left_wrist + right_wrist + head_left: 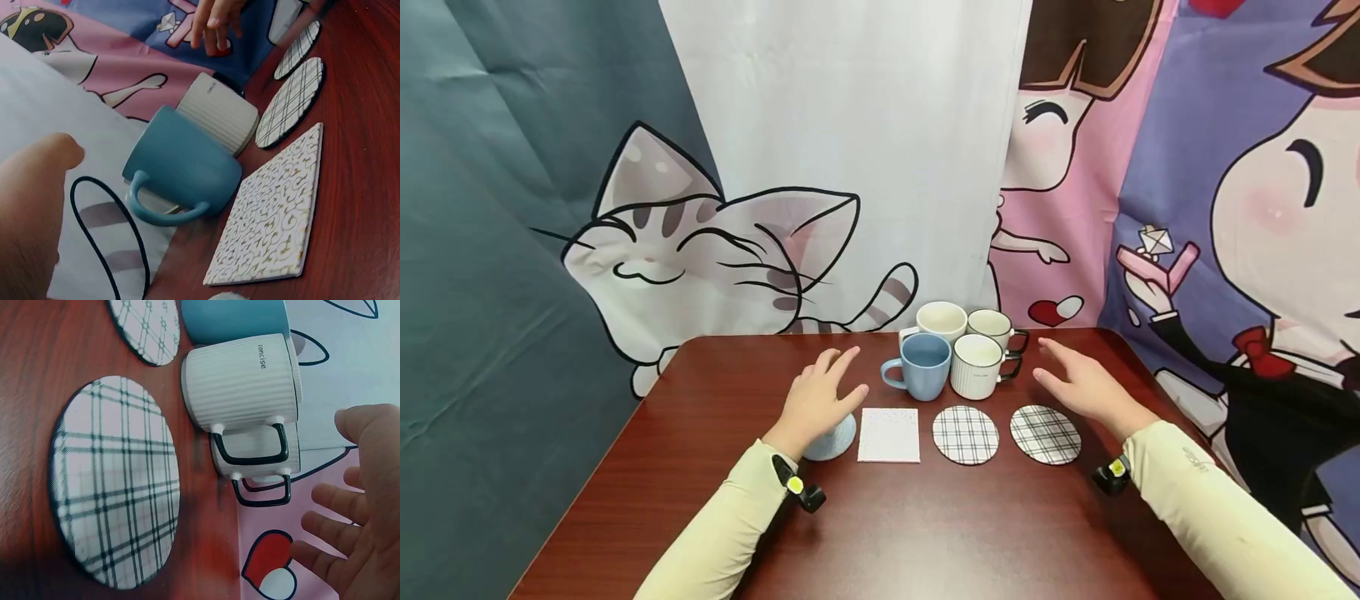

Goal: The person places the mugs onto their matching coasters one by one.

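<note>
My left hand point(817, 400) hovers above a round light-blue coaster point(832, 442), left of the blue mug point(927, 368), its fingers relaxed and holding nothing. On the other side, my right hand point(1090, 387) hangs in the air near the black-handled mugs, fingers loosely spread. The ribbed white mug point(240, 381) has a black handle and small lettering. Behind it stands another white mug point(988, 325) with a black handle, and a cream mug point(940, 318) is behind the blue one. In the left wrist view the blue mug's handle points toward the left thumb.
In front of the mugs lie a square patterned coaster point(269, 212) and two round plaid coasters, one in the middle point(966, 435) and one at the right point(1046, 435). The dark red wooden table point(880, 533) ends at a cartoon-printed cloth backdrop point(850, 108).
</note>
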`<state>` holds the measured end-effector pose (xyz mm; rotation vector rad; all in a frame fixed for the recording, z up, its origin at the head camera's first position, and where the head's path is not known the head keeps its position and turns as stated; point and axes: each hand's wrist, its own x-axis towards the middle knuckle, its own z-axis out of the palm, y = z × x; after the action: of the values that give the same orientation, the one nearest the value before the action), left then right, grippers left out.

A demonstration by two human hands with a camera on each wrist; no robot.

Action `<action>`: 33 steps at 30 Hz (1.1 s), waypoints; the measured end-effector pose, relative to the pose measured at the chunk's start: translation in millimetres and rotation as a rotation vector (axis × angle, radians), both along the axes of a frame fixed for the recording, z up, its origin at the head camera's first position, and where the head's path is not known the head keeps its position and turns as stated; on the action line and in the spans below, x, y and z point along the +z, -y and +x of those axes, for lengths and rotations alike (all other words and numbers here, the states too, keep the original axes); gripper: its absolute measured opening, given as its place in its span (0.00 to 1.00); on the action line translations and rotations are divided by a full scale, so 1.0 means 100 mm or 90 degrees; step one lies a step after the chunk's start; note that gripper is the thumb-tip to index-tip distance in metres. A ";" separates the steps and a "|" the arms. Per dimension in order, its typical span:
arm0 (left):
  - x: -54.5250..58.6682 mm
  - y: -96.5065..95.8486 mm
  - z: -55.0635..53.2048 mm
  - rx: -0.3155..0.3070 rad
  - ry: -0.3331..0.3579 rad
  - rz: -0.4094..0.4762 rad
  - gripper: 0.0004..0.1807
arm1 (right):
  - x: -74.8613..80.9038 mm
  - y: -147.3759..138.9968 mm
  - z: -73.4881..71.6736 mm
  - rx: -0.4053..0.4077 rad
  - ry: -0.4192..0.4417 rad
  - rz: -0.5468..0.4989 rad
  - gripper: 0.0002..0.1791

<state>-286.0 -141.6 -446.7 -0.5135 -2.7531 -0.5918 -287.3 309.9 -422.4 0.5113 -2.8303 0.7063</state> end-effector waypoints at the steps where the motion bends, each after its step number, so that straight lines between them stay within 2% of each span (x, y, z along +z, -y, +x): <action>1: 0.00 -0.02 0.01 -0.007 -0.020 0.007 0.35 | -0.01 0.01 -0.01 0.000 -0.002 -0.007 0.36; 5: -0.04 -0.12 0.04 -0.048 -0.109 0.033 0.30 | -0.03 0.04 -0.07 0.000 0.003 -0.028 0.32; 8: -0.07 -0.22 0.07 -0.078 -0.154 0.056 0.27 | -0.05 0.06 -0.10 -0.003 0.011 -0.044 0.30; 14: -0.09 -0.44 0.14 -0.156 -0.200 0.106 0.22 | -0.10 0.07 -0.18 -0.023 0.026 -0.080 0.27; 19: -0.12 -0.65 0.22 -0.237 -0.227 0.100 0.22 | -0.17 0.10 -0.26 -0.028 0.026 -0.099 0.25; 22: -0.15 -0.78 0.26 -0.273 -0.233 0.087 0.22 | -0.22 0.10 -0.32 -0.026 0.029 -0.107 0.24; 27: -0.23 -0.98 0.32 -0.326 -0.218 0.072 0.22 | -0.28 0.15 -0.39 -0.016 0.036 -0.103 0.24; 30: -0.27 -1.10 0.34 -0.355 -0.198 0.043 0.22 | -0.29 0.20 -0.41 -0.010 0.034 -0.109 0.23; 33: -0.33 -1.23 0.34 -0.377 -0.157 -0.002 0.22 | -0.33 0.23 -0.42 -0.013 0.038 -0.117 0.22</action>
<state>-252.2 -18.6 -480.1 -1.3258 -2.3515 -0.5967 -329.5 286.6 -455.2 0.4365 -2.7816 0.9817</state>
